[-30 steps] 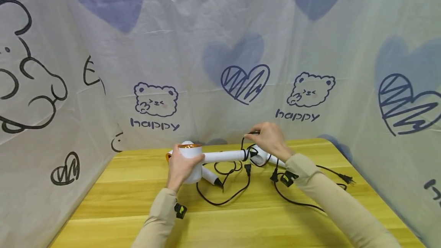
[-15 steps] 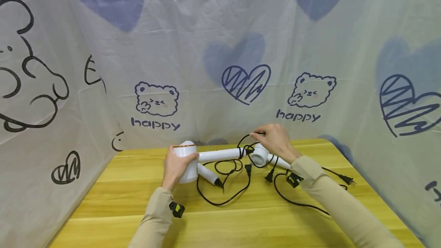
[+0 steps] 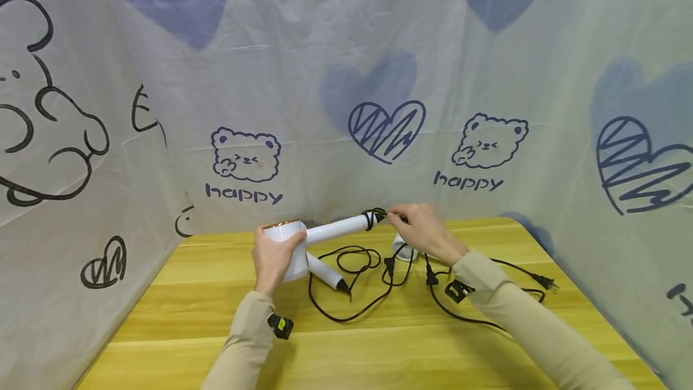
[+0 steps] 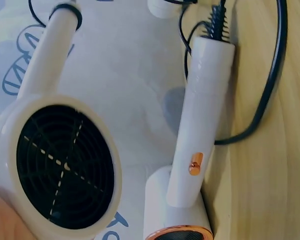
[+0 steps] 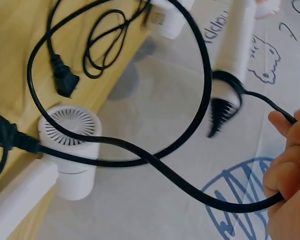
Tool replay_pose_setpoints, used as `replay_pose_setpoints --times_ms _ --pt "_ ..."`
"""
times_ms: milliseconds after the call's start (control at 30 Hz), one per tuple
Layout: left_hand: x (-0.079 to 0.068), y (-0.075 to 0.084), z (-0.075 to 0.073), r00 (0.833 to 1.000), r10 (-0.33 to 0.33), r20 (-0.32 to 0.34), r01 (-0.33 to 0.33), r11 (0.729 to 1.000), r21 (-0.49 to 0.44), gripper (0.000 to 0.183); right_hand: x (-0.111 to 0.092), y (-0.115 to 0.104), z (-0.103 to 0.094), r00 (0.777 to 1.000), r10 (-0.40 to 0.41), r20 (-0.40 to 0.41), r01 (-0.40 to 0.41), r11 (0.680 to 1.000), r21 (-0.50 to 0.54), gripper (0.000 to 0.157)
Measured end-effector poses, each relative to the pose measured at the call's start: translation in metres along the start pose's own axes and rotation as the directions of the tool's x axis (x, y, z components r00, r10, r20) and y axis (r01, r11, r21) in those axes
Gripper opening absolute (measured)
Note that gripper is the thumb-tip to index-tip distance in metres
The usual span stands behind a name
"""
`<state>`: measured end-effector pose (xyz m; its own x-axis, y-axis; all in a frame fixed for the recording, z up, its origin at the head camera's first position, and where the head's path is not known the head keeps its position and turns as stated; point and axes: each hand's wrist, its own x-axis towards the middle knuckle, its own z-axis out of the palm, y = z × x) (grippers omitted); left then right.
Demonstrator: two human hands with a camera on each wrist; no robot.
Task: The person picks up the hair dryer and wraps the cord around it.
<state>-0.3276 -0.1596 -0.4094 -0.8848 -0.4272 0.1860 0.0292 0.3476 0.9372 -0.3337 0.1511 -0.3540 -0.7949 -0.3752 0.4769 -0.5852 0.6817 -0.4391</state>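
Note:
My left hand (image 3: 272,260) grips the round head of a white hair dryer (image 3: 335,229) with a copper-coloured rim, held above the table. Its handle slants up to the right, and black cord is wound about the handle's end. In the left wrist view the dryer's dark grille (image 4: 66,166) faces the camera. My right hand (image 3: 425,230) pinches the black cord (image 5: 230,206) just beyond that end. A loop of cord hangs below the right hand, and a plug (image 3: 431,275) dangles nearby. The right fingertips are partly cut off in the right wrist view.
A second white hair dryer (image 4: 202,115) lies behind the held one, its cord looped on the wooden table (image 3: 346,348). A third dryer (image 5: 72,150) lies under the right hand. Another plug (image 3: 544,282) rests at the right. Patterned cloth (image 3: 325,47) stands behind and at both sides.
The held dryer has shifted left, and its handle end has risen so that it slants upward. My right hand first moved right with the cord, then back left and slightly lower, close to the handle end.

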Motion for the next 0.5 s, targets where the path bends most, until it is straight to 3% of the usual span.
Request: replay_pose_setpoints --times_ms 167,300,400,500 --pt "0.0 0.003 -0.005 0.998 -0.041 -0.045 0.037 0.996 -0.085 0.09 -0.007 0.004 0.006 0.995 -0.044 0.092 0.047 0.998 -0.034 0.035" --pt "0.0 0.003 -0.007 0.996 -0.087 -0.014 0.083 0.98 -0.179 0.089 -0.013 0.011 0.009 0.976 -0.05 0.21 0.058 0.998 -0.032 0.039" --pt "0.001 0.001 -0.007 0.991 -0.128 0.035 0.132 0.958 -0.253 0.089 -0.014 0.019 0.011 0.953 -0.005 0.303 -0.034 0.992 0.123 0.035" --pt "0.002 -0.001 -0.007 0.984 -0.157 0.086 0.176 0.933 -0.314 0.087 -0.012 0.028 0.013 0.921 0.067 0.383 -0.191 0.937 0.293 0.026"
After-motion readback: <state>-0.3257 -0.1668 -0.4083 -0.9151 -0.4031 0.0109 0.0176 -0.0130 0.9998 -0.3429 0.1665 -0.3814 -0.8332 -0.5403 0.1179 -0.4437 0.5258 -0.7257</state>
